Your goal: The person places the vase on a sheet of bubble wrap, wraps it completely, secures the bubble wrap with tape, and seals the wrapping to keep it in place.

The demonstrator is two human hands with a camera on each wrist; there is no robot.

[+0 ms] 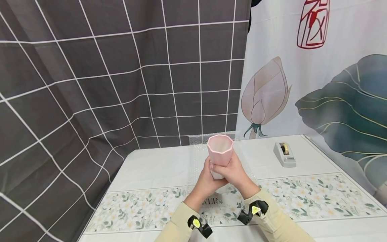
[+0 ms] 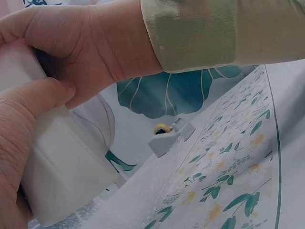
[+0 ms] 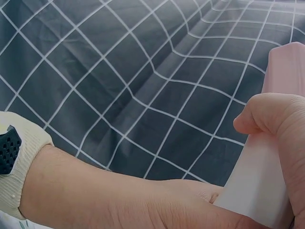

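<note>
A faceted vase (image 1: 220, 155), pink at its open top and white lower down, is held above the table between both hands. The left hand (image 1: 208, 181) grips its lower white part. Higher up, the right hand (image 1: 234, 169) wraps round the side, its thumb across the front. In the left wrist view the vase's white lower body (image 2: 66, 167) tilts across the left edge. The right wrist view shows the pink rim end (image 3: 288, 67) above the thumb. Behind the hands, a sheet of clear bubble wrap (image 1: 198, 158) lies on the table; the hands hide part of it.
A grey tape dispenser (image 1: 285, 155) with a yellowish roll stands at the right of the table. The white tablecloth (image 1: 160, 168) has a floral band (image 1: 136, 208) across it. A dark grid-patterned curtain (image 1: 121, 84) hangs at left and behind, a lotus-printed cloth (image 1: 290, 111) at right.
</note>
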